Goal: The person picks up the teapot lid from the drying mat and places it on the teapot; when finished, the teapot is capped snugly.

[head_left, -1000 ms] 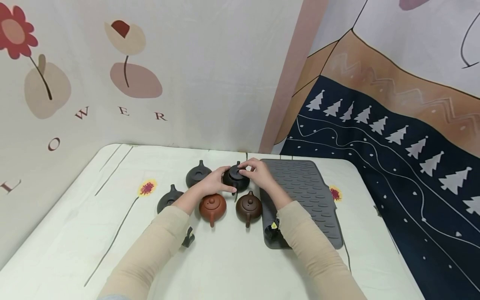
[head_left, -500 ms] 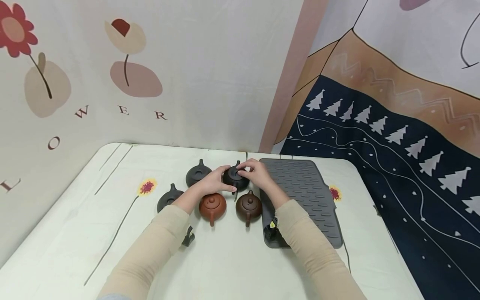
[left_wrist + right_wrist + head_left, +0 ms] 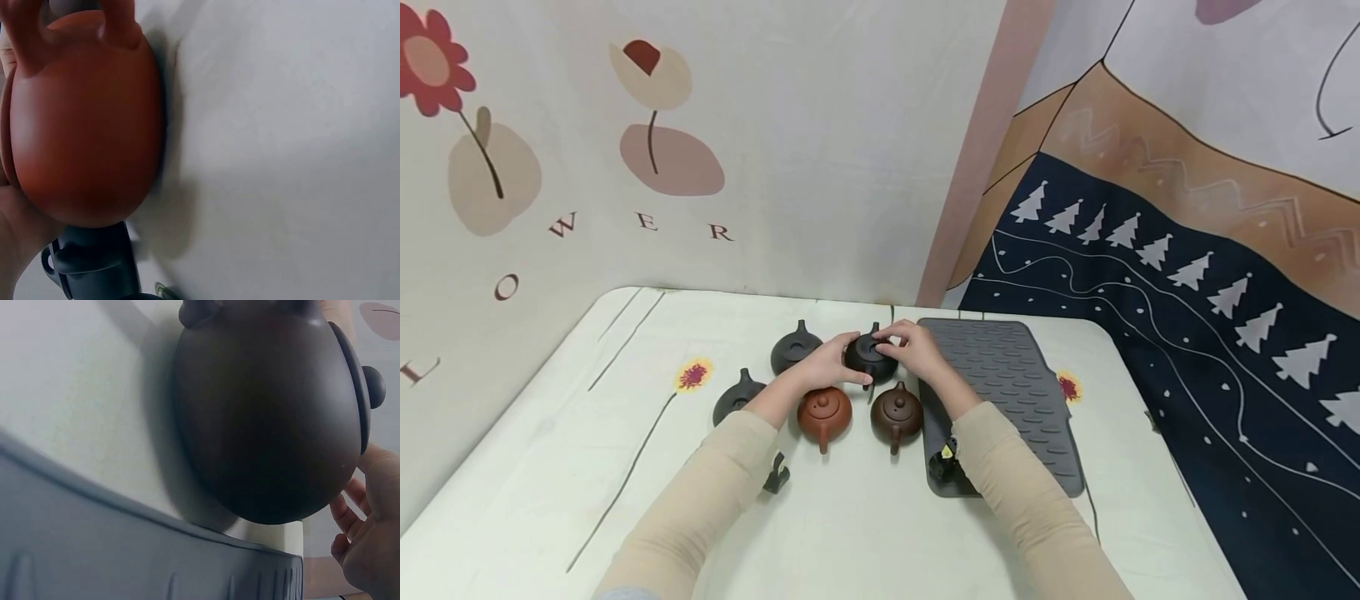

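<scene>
In the head view, a black teapot stands at the back middle of the table. My left hand grips its body from the left, the thumb at the near side and the fingers at the far side. On the right, my right hand pinches at the lid on top; its fingertips cover part of it. Just in front stand a reddish-brown teapot, under my left wrist, and a dark brown teapot. These two fill much of the wrist views, hiding most of both hands.
Two dark grey teapots, one at the back and one further left, the latter partly behind my left forearm. A grey ridged mat lies to the right, partly under my right forearm. Patterned cloth hangs behind the table.
</scene>
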Demonstrator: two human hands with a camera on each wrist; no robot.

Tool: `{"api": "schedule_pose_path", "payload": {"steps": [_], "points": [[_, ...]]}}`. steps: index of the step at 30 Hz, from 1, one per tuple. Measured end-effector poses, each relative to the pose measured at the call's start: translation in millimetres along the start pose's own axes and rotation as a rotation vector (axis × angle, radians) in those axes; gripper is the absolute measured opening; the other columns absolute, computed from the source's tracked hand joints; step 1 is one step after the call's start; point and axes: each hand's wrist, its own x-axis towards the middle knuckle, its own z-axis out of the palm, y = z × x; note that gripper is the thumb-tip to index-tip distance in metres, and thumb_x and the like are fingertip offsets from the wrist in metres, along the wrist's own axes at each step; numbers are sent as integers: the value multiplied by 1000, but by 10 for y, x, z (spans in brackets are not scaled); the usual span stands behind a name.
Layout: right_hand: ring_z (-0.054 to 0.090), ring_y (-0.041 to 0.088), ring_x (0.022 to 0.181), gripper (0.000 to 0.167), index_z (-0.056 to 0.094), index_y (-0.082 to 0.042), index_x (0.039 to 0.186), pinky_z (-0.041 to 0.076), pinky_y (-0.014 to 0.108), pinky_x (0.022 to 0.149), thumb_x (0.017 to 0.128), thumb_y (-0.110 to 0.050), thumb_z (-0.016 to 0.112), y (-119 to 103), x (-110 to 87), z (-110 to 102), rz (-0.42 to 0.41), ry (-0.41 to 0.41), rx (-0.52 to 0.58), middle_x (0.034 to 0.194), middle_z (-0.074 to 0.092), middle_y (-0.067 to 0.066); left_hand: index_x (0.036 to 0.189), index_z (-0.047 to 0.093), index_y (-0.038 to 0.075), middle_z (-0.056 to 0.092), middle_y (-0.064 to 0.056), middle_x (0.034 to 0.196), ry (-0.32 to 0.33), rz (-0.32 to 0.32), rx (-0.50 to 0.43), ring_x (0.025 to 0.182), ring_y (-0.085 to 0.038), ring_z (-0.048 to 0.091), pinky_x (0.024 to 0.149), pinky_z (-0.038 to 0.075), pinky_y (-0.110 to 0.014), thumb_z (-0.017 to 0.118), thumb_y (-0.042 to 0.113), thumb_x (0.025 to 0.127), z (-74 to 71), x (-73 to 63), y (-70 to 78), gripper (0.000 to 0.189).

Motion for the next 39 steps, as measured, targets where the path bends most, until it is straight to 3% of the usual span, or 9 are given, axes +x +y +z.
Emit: {"api": "schedule_pose_path", "payload": {"steps": [6, 12, 16, 18, 21, 23, 26, 28, 39], "points": [[51, 20, 81, 22, 74, -15, 111, 44, 31, 65, 90, -21, 69, -11, -26, -76, 3, 4, 12, 115, 62, 2, 149, 24, -3, 31, -23, 149, 9, -2, 18, 135, -37, 32, 107, 28, -52, 78, 30, 82, -13, -15, 31, 93], [54, 23, 84, 22, 73, -8, 109, 45, 34, 70, 89, -17, 70, -75, -84, -207, -66, 48, 39, 112, 63, 6, 151, 26, 6, 29, -18, 152, 29, -6, 40, 136, -37, 31, 105, 30, -54, 77, 32, 82, -73, -85, 88, 90], [54, 23, 85, 21, 73, -5, 106, 45, 35, 73, 88, -14, 71, -108, -157, -328, -113, 85, 78, 110, 64, 7, 151, 27, 8, 28, -13, 153, 34, 31, 61, 138, -35, 28, 106, 29, -54, 75, 33, 83, -156, -163, 116, 87], [56, 25, 87, 20, 73, -4, 105, 46, 36, 75, 88, -13, 71, -109, -200, -396, -129, 96, 96, 109, 64, 8, 151, 28, 9, 29, -12, 153, 42, 59, 81, 132, -34, 38, 104, 32, -52, 75, 34, 84, -204, -213, 133, 86], [58, 28, 90, 19, 74, -5, 105, 48, 38, 77, 88, -12, 71, -102, -277, -502, -127, 107, 116, 110, 63, 7, 150, 30, 8, 31, -13, 152, 55, 94, 109, 109, -31, 57, 100, 37, -50, 73, 34, 85, -272, -313, 182, 82], [58, 28, 93, 19, 74, -6, 105, 48, 38, 78, 88, -13, 71, -91, -330, -573, -125, 120, 110, 111, 63, 8, 149, 32, 8, 33, -13, 151, 67, 117, 126, 105, -30, 59, 99, 38, -49, 72, 34, 86, -314, -375, 201, 80], [57, 26, 92, 20, 74, -6, 106, 48, 38, 77, 88, -14, 71, -70, -420, -687, -118, 136, 83, 113, 62, 8, 148, 35, 7, 36, -14, 149, 77, 148, 136, 122, -30, 49, 104, 34, -49, 71, 30, 87, -378, -469, 231, 74], [57, 24, 92, 21, 73, -7, 107, 48, 39, 77, 88, -16, 71, -50, -487, -766, -118, 143, 59, 115, 62, 7, 146, 38, 6, 37, -14, 148, 84, 168, 141, 135, -31, 34, 105, 32, -49, 71, 29, 87, -422, -526, 247, 71], [56, 21, 100, 19, 72, -10, 107, 48, 40, 82, 92, -21, 66, 66, -838, -1119, -171, 174, -98, 114, 62, 6, 145, 41, 7, 37, -13, 148, 112, 201, 256, 137, -32, 31, 106, 31, -52, 70, 32, 89, -693, -905, 244, 68]]}}
